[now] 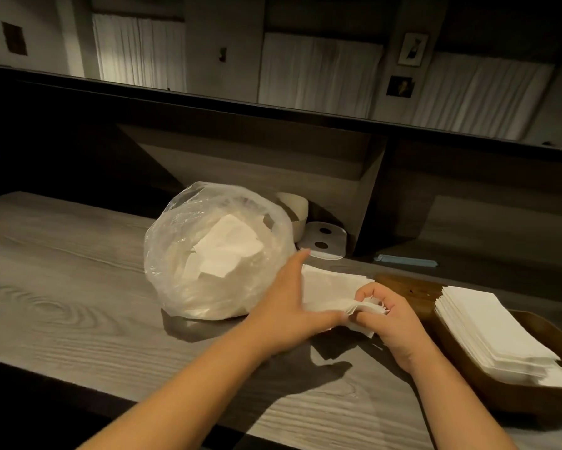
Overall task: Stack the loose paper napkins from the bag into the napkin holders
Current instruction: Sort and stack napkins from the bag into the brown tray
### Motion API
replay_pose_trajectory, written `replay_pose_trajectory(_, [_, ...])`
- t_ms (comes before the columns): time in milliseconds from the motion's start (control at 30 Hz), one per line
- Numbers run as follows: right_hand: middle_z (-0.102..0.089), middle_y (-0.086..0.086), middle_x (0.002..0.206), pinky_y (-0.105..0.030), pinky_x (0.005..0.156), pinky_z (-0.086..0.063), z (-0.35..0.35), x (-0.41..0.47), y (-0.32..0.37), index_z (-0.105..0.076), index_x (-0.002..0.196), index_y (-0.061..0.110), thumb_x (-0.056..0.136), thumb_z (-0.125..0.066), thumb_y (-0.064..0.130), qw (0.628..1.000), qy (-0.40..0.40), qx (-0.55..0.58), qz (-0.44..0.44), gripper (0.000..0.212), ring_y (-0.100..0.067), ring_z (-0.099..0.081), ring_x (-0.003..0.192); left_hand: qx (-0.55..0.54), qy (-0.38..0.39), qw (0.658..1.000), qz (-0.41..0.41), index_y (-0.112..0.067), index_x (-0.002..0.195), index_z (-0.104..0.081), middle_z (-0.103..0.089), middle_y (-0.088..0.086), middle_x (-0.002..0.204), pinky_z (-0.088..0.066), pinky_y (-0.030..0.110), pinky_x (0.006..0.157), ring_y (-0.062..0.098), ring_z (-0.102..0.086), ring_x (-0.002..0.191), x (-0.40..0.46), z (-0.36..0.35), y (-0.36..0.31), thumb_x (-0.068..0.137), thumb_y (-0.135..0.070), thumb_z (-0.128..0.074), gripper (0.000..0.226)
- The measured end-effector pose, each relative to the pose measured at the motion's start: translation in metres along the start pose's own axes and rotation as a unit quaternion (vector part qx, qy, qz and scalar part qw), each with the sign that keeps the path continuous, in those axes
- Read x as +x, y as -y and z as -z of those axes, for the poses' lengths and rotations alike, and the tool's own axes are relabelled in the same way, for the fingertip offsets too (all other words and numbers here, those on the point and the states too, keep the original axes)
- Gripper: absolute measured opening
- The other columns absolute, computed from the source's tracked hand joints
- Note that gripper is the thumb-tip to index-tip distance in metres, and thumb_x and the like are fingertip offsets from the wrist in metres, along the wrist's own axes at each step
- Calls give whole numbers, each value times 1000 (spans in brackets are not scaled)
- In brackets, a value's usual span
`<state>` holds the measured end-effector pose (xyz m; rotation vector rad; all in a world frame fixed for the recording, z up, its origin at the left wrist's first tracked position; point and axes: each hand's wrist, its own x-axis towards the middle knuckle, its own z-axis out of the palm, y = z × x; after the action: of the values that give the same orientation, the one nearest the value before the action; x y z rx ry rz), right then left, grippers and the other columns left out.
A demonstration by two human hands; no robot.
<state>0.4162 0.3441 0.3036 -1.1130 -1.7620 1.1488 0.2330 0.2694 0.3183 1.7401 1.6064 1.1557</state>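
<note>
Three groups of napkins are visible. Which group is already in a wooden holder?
The neat stack at far right, lying in the wooden holder. The others are loose in the plastic bag or held in both hands.

No writing, label, brand or number can be read anywhere: the clear plastic bag (214,251) and the white napkins (487,332) bear no print, and the small framed pictures (412,48) on the far wall are perhaps too dim to tell.
</note>
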Motion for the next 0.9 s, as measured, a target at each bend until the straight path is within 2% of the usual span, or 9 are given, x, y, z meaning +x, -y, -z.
replay_pose_trajectory(100, [-64,0,92,-13,60,-48,2,-1,0,-64,91,8,82,-71,0,1000,11,24,1,13,-11,-60,87,86,-5,996,-22,-37,140,-29,-36,-15,139,-36,18,95,2,-38,123,3,-1,12,72,-46,-82,86])
replay_pose_trajectory(267, [-61,-2,106,-18,68,-50,3,3,-3,-63,92,16,84,-69,0,1000,6,27,1,19,-20,-57,101,115,42,992,-5,-35,129,-42,-53,-15,115,-48,24,87,6,-54,103,12,-5,15,80,-34,-77,60])
replay_pose_trajectory(367, [-50,4,118,-23,69,-56,3,4,-3,-51,115,30,79,-72,-6,998,12,59,9,54,-21,-56,106,63,23,998,2,-38,119,-48,-59,-9,113,-56,31,85,8,-62,94,19,-9,19,88,-19,-65,41])
replay_pose_trajectory(500, [-43,16,117,-16,65,-55,3,10,-7,-27,136,49,72,-78,-7,999,-9,50,13,99,-12,-54,102,-4,74,997,19,-38,122,-51,-63,0,109,-57,37,79,25,-66,85,28,-11,21,89,-10,-58,44])
replay_pose_trajectory(567, [-44,14,118,-14,65,-54,3,12,-11,-26,139,48,72,-79,-6,999,-10,49,9,101,-10,-54,102,-25,82,996,29,-35,121,-51,-60,-2,110,-55,36,77,24,-62,85,32,-9,23,88,-10,-58,41])
replay_pose_trajectory(667, [-46,15,115,-15,66,-53,4,13,-13,-31,134,47,74,-79,-4,999,-6,46,5,92,-10,-55,102,4,114,994,4,-34,116,-54,-56,-12,114,-52,22,78,8,-58,96,36,-8,28,82,-20,-73,41])
replay_pose_trajectory(733, [-46,15,117,-17,70,-53,5,13,-13,-32,133,46,74,-79,-2,999,-2,33,3,90,-11,-55,104,1,106,994,-17,-32,105,-64,-64,-15,104,-51,25,83,4,-60,95,36,-10,30,79,-22,-78,32])
replay_pose_trajectory(800, [-45,11,123,-21,78,-55,6,14,-13,-34,134,44,72,-81,-1,1000,6,23,0,89,-14,-53,108,-19,85,996,-19,-27,94,-70,-69,-10,94,-54,31,83,6,-64,88,34,-11,33,79,-15,-75,19])
replay_pose_trajectory(900, [-46,11,127,-26,86,-55,7,13,-14,-35,134,43,70,-82,-1,999,25,44,-3,91,-16,-53,112,-39,73,997,1,-23,95,-68,-70,-2,92,-54,28,75,12,-66,83,33,-8,37,81,-7,-68,21])
